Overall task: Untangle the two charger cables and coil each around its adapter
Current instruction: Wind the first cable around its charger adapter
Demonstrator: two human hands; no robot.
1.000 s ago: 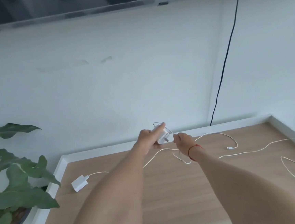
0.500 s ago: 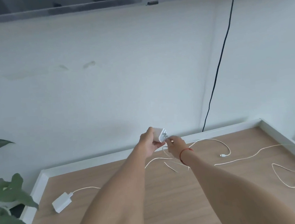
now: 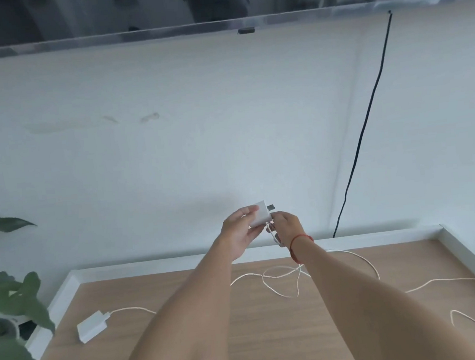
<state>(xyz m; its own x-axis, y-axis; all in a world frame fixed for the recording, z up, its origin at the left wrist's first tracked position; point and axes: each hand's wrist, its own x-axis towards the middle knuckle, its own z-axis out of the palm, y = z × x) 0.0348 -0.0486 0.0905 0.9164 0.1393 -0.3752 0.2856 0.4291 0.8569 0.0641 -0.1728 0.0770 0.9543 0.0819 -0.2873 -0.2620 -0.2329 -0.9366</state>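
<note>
Since the left hand (image 3: pixel 239 231) has raised the adapter (image 3: pixel 259 216) above the worktop (image 3: pixel 244 337), grip closed round it, and the right hand (image 3: pixel 288 227) now pinches its cable (image 3: pixel 270 230) just beside it, coiling of the first charger seems under way.

Both forearms reach to frame centre. Left hand (image 3: pixel 239 232) curls its grip round the adapter (image 3: pixel 258 216); right hand (image 3: pixel 288 227), just beside it, pinches the cable (image 3: pixel 270 230).

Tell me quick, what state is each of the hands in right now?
Left hand: closed, gripping the white adapter.
Right hand: closed, pinching the white cable just below that adapter.
</note>
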